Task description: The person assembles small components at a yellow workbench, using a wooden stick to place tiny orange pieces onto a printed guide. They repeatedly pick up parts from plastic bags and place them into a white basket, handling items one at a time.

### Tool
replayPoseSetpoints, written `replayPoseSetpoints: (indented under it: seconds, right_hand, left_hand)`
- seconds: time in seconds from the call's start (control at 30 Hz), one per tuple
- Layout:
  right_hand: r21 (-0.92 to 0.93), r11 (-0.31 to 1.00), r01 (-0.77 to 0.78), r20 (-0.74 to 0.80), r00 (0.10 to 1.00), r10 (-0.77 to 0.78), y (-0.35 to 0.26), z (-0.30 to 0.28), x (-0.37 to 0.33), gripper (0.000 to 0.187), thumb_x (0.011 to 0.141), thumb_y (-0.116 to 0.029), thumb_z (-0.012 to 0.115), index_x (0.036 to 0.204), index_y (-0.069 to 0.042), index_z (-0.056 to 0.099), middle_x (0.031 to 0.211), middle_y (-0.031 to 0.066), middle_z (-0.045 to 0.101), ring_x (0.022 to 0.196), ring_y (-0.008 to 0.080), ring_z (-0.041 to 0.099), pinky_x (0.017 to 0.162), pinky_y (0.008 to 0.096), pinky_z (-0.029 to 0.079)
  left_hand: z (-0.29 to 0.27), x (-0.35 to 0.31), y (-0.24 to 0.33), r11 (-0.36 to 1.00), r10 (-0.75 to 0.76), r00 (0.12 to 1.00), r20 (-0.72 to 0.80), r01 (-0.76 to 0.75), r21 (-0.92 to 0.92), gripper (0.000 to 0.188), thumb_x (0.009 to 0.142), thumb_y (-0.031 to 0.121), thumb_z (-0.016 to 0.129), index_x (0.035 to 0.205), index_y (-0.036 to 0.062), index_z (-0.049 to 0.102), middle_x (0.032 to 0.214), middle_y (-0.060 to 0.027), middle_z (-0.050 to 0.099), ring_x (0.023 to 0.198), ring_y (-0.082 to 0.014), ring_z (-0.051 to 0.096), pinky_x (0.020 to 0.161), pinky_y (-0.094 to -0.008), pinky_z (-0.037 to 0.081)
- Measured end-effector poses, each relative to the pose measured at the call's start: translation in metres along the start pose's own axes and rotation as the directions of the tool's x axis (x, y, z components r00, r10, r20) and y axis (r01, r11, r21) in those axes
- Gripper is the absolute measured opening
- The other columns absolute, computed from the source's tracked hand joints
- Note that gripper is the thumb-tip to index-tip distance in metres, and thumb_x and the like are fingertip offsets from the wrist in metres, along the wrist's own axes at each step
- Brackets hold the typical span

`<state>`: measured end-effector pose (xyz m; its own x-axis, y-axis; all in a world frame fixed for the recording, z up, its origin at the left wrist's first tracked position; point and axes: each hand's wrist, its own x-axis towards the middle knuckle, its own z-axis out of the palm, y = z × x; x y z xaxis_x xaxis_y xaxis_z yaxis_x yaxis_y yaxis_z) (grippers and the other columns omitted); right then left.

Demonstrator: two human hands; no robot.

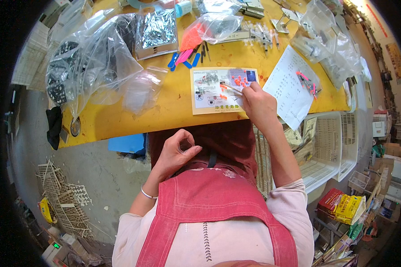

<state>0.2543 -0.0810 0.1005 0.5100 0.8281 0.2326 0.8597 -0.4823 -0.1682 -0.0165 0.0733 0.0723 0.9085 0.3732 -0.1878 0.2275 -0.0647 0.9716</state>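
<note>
Now the right hand (258, 104) pinches thin tweezers (231, 87), tips toward ten o'clock over orange beads (239, 81) (on a printed card (209, 100)); left hand (177, 153) curled, holding nothing visible

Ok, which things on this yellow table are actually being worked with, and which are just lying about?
In use:
right hand holding thin metal tweezers
small orange beads
printed paper card
left hand, off the table

Lying about:
clear plastic bags
blue and pink plastic sticks
white paper sheet
</note>
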Motion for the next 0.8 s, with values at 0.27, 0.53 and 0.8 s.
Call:
replayPoseSetpoints:
  seconds: [0.27,0.53,0.8]
  right_hand:
    - [0.043,0.985,-0.167,0.008,0.986,0.166,-0.003,-0.011,-0.020,0.004,0.092,-0.011,0.068,0.093,-0.007,0.068,0.093,0.0112,0.065,0.076,0.0350,0.068,0.066,0.0462,0.054]
    - [0.065,0.988,-0.140,-0.001,0.990,0.140,-0.005,-0.016,-0.034,0.005,0.090,-0.011,0.070,0.092,-0.007,0.066,0.092,0.0117,0.064,0.075,0.0352,0.068,0.064,0.0454,0.055]
    - [0.092,0.987,-0.131,-0.001,0.991,0.132,-0.009,-0.016,-0.047,0.005,0.090,-0.008,0.070,0.095,-0.006,0.069,0.093,0.0117,0.066,0.077,0.0349,0.069,0.066,0.0449,0.054]
  left_hand:
    - [-0.002,0.001,0.000,0.998,0.037,0.999,-0.002,-0.037,0.054,0.026,0.088,0.011,0.082,0.097,0.0010,0.059,0.086,-0.0049,0.061,0.077,-0.0103,0.056,0.063,-0.0259,0.048]
    - [0.000,0.003,0.003,0.997,0.050,0.999,0.004,-0.050,0.059,0.027,0.088,0.012,0.083,0.097,0.0004,0.060,0.087,-0.0060,0.062,0.079,-0.0123,0.058,0.067,-0.0275,0.050]
    - [0.000,0.002,-0.001,0.992,0.076,0.997,0.009,-0.076,0.097,0.027,0.088,0.014,0.083,0.097,0.0009,0.061,0.088,-0.0067,0.062,0.079,-0.0142,0.060,0.069,-0.0289,0.051]
